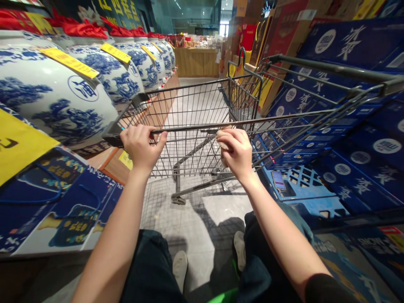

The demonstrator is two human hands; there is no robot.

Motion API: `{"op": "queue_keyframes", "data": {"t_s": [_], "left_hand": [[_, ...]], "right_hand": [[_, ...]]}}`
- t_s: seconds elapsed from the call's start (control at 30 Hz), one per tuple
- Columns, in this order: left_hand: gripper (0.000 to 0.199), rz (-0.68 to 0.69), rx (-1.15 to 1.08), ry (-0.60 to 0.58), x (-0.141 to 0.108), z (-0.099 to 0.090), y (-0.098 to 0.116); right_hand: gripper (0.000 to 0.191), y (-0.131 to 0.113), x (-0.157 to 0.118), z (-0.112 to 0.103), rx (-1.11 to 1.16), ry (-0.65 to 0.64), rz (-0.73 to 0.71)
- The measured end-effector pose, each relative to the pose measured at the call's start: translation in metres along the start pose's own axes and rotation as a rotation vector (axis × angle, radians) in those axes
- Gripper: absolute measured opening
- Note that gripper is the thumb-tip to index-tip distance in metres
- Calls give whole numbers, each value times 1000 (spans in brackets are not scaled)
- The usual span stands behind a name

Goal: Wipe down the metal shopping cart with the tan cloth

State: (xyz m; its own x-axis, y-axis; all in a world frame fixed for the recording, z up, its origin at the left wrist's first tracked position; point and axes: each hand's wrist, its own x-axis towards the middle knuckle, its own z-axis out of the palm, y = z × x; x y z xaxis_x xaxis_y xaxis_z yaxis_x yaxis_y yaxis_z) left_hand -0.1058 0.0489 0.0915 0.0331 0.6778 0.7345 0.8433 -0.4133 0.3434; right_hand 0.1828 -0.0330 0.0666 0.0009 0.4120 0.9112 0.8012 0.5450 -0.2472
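Note:
A wire shopping cart (189, 109) stands sideways in front of me, its dark top rim running left to right. My left hand (142, 145) is wrapped over that rim near the cart's left end, with the thumb apart on the near side. Farther right, my right hand (235, 151) has its fingers curled at the rim around a crumpled beige cloth (223, 147), partly hidden by the fingers. The cart's handle bar (331, 69) is at the upper right.
Blue-and-white jars (91, 92) with red covers line the left. Blue boxes (356, 164) are stacked at right, beside a blue crate (306, 183) with a phone (279, 180) on it. Gift boxes (72, 202) stand at near left. A wooden counter (197, 63) is behind.

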Motion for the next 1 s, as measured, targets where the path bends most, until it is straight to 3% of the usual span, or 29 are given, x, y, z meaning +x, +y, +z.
{"op": "queue_keyframes", "data": {"t_s": [0.2, 0.5, 1.0], "left_hand": [[27, -8, -26, -14, 0, -1, 2], [29, -6, -16, -16, 0, -2, 2], [28, 68, -24, 71, -2, 8, -9]], "right_hand": [[30, -2, 0, 2, -42, 69, -55], [23, -5, -3, 12, 30, 14, -15], [21, -3, -1, 12, 67, 83, -89]]}}
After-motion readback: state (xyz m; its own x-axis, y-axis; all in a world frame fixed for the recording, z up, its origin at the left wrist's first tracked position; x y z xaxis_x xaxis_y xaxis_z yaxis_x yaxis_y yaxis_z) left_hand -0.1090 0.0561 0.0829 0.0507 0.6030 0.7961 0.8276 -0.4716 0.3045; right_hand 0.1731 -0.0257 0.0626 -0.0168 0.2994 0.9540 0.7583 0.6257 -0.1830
